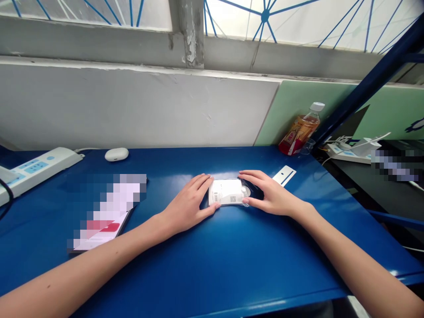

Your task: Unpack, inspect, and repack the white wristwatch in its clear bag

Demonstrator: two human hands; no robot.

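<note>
A small clear plastic packet with a white printed label lies flat on the blue table. My left hand holds its left end, thumb at the near edge and fingers at the far edge. At the packet's right end my right hand does the same, with thumb and forefinger at its near and far corners. A round pale item shows through the plastic near the right end. Just beyond my right hand lies a white card with a dark stripe.
A phone with a blurred screen lies at left, near my left forearm. Behind it are a white earbud case and a power strip. A drink bottle leans at the back right, beside a blue metal post.
</note>
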